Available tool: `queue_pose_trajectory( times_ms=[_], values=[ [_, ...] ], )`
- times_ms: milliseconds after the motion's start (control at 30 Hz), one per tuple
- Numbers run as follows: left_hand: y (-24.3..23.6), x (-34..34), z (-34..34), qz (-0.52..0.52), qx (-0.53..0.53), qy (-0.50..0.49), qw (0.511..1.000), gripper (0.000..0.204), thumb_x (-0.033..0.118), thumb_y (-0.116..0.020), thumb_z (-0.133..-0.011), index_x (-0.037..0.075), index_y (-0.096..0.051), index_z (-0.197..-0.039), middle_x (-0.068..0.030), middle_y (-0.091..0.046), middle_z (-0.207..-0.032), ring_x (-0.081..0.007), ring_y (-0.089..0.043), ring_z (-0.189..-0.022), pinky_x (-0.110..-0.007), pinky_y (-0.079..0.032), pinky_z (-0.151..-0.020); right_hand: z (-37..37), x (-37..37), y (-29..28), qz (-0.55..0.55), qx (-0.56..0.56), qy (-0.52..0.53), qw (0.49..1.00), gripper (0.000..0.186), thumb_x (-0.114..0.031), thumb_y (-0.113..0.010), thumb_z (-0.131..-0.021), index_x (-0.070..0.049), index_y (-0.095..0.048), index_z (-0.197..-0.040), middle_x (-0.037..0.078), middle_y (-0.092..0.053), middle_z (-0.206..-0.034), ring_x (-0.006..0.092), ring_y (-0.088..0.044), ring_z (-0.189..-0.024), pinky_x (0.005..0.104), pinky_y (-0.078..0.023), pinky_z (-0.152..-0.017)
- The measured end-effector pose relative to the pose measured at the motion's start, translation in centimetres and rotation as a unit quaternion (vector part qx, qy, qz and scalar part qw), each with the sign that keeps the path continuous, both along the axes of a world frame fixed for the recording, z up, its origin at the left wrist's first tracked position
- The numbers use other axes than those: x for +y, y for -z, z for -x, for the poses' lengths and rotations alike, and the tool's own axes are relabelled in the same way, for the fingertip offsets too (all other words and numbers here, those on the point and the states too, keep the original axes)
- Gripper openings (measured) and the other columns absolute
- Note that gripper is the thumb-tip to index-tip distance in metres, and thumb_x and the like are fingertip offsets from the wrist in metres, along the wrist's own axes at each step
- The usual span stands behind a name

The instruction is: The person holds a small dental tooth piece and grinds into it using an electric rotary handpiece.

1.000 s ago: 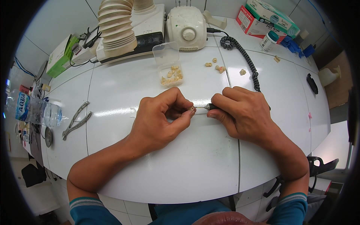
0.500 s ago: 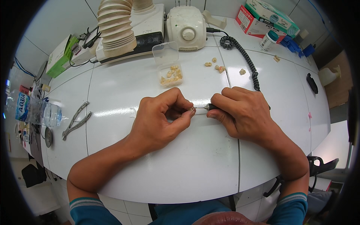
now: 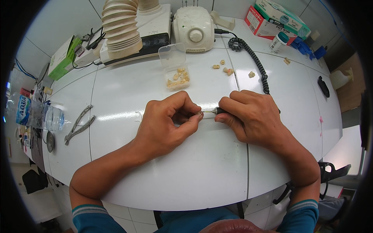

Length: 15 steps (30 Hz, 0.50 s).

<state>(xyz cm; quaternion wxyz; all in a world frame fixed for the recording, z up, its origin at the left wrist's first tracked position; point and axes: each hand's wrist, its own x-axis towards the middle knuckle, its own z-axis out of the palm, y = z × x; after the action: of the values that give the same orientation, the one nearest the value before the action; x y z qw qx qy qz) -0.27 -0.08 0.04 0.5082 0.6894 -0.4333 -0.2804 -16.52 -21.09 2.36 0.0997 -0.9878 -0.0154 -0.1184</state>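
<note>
Over the desk [image 3: 194,171], head view: I see the left hand [image 3: 165,124] pinching a small piece [image 3: 200,113], right hand [image 3: 252,116] gripping a drill [image 3: 220,110], bit [image 3: 208,112] at it. Piece under way, I'd judge; teeth [image 3: 180,76] in box [image 3: 168,73]: can't tell done from left.

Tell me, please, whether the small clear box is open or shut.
Open: the clear box has its lid tilted back, exposing the yellowish pieces inside.

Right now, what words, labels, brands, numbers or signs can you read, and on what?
I leave wording and brands uncopied, but print stands here:
Clear bottle: large light lettering on a blue label.
Red box: pale lettering.
Green-and-white box: printed lettering.
White jar: print too small to read.
</note>
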Motion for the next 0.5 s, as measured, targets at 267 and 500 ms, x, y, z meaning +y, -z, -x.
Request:
queue_pose_trajectory(
  times_ms=[267,500],
  values=[
    [-0.01,0.02,0.0,0.0,-0.008,0.0,1.0,0.013,0.002,-0.082,-0.1,-0.007,-0.073,-0.104,-0.0118,-0.082,-0.102,-0.0119,-0.078,-0.093,-0.028,-0.065,-0.085,-0.02,-0.04,-0.03,0.001,0.006,-0.001,1.0,0.027,-0.043,-0.075,-0.107,-0.017,-0.073,-0.1,0.0,-0.063,-0.076,0.0206,-0.07,-0.073,0.039,-0.049,-0.057],
    [0.05,-0.01,-0.01,0.004,-0.008,-0.001,1.0,0.013,0.002,-0.082,-0.1,-0.007,-0.073,-0.104,-0.0118,-0.082,-0.102,-0.0115,-0.077,-0.092,-0.028,-0.065,-0.084,-0.02,-0.06,-0.04,0.001,0.01,0.0,1.0,0.027,-0.044,-0.075,-0.107,-0.018,-0.073,-0.1,0.0,-0.063,-0.076,0.0203,-0.07,-0.073,0.0391,-0.049,-0.057]
  ],
)
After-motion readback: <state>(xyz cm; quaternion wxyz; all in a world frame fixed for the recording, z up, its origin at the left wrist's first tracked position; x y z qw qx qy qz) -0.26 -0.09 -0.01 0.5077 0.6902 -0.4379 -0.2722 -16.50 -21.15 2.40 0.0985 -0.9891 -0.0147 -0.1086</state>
